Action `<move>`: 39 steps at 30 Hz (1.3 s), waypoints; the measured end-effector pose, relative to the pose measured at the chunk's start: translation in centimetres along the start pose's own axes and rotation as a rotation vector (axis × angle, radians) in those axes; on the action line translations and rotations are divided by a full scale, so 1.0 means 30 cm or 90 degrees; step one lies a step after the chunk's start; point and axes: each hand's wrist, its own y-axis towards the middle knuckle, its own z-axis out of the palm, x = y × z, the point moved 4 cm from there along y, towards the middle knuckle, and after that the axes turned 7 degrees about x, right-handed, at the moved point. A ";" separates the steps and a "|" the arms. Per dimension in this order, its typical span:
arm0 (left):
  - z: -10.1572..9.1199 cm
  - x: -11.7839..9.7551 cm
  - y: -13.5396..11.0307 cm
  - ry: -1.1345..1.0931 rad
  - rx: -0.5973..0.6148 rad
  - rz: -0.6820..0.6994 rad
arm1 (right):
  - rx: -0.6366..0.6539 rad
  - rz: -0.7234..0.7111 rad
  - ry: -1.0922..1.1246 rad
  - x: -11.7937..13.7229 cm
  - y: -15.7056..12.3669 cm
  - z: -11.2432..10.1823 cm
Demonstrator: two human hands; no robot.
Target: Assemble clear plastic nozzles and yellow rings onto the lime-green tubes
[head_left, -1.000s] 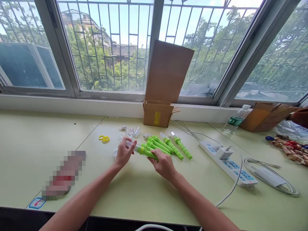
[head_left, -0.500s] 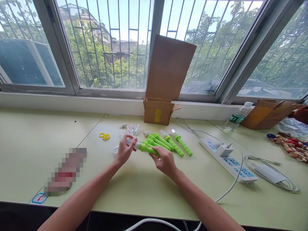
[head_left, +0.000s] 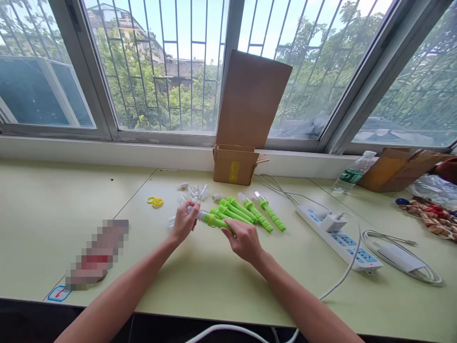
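My right hand (head_left: 243, 240) grips the ribbed handle end of a bright green plastic stick (head_left: 214, 221) held just above the pale green table (head_left: 214, 281). My left hand (head_left: 183, 223) is closed round the clear cap at the stick's other end. Just behind lies a row of several more green sticks (head_left: 250, 213), some with clear tips. Several loose clear caps (head_left: 194, 192) are scattered beyond my left hand.
A small open cardboard box (head_left: 233, 166) stands at the window sill. Yellow rings (head_left: 155, 202) lie to the left. A white power strip (head_left: 339, 240) with a plugged charger and cables lies to the right, with a water bottle (head_left: 352, 175) and another box (head_left: 396, 169) beyond.
Both hands stay on the same green stick; my left fingers have shifted a little on the clear cap. The view rose slightly between the first frame and now.
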 end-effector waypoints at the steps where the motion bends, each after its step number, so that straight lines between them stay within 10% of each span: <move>1: 0.000 0.000 -0.001 -0.001 0.002 0.001 | 0.005 0.005 0.007 0.000 0.000 0.000; 10: 0.000 -0.003 -0.006 0.006 0.020 0.024 | 0.086 0.062 0.137 -0.011 0.009 0.009; 27: -0.003 0.009 0.001 0.007 0.009 -0.032 | -0.111 -0.075 -0.112 0.021 0.008 -0.052; 39: -0.013 -0.006 -0.001 0.034 -0.019 0.010 | 0.027 -0.024 0.045 0.049 -0.009 -0.012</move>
